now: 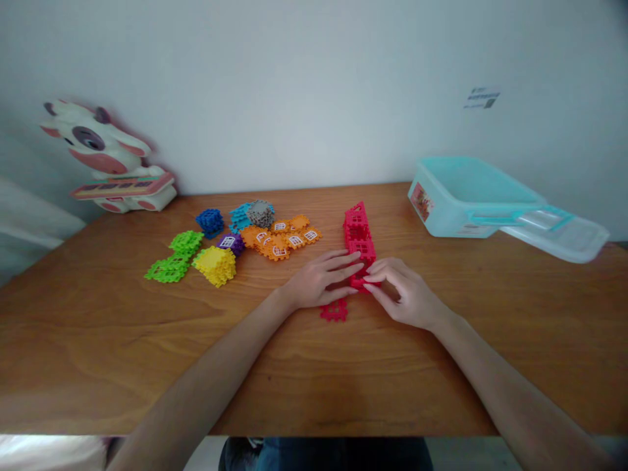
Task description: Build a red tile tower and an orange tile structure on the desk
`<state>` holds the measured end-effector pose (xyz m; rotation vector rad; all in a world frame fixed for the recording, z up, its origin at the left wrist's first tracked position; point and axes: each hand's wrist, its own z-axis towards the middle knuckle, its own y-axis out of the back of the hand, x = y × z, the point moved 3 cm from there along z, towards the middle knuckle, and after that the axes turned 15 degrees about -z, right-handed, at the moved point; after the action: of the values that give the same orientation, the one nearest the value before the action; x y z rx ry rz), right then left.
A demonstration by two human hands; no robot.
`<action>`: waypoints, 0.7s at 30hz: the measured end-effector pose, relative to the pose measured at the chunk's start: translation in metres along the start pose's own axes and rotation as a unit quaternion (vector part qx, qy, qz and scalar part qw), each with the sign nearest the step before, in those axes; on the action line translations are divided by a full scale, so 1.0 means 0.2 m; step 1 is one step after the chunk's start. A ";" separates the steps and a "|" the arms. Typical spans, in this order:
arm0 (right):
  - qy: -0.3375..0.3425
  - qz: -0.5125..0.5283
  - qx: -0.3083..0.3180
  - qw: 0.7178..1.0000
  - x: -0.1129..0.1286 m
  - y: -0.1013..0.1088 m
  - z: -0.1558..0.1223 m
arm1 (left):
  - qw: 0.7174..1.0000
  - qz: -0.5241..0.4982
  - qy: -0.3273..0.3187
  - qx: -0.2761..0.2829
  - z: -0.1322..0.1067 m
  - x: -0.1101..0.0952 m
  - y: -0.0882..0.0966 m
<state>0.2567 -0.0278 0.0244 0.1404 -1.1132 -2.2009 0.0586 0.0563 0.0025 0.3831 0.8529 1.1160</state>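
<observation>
Wooden table (98, 347), teal plastic tub (456, 196), red blocks (358, 226)

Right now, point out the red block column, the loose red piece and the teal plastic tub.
Red block column (360, 235): head view, middle of column.
Loose red piece (333, 313): head view, its centre.
Teal plastic tub (441, 222): head view, front wall.

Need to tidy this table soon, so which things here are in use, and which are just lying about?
In use: the joined red plastic blocks between the left hand and right hand; the loose red block beside them, probably.

Lying about: the orange window blocks, yellow blocks, green blocks, blue blocks, pale teal plastic box, cow figure.
</observation>
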 end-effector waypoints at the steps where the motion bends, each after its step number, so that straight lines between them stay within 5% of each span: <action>1: 0.002 -0.003 0.000 1.000 0.00 0.00 0.00 | 1.000 -0.001 0.003 -0.001 0.00 0.00 0.00; 21: -0.004 0.011 0.010 1.000 -0.01 0.00 -0.01 | 0.999 -0.019 0.040 0.018 -0.01 0.02 -0.01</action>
<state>0.2593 -0.0268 0.0233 0.1277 -1.1375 -2.1735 0.0583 0.0582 -0.0013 0.3516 0.9488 1.0881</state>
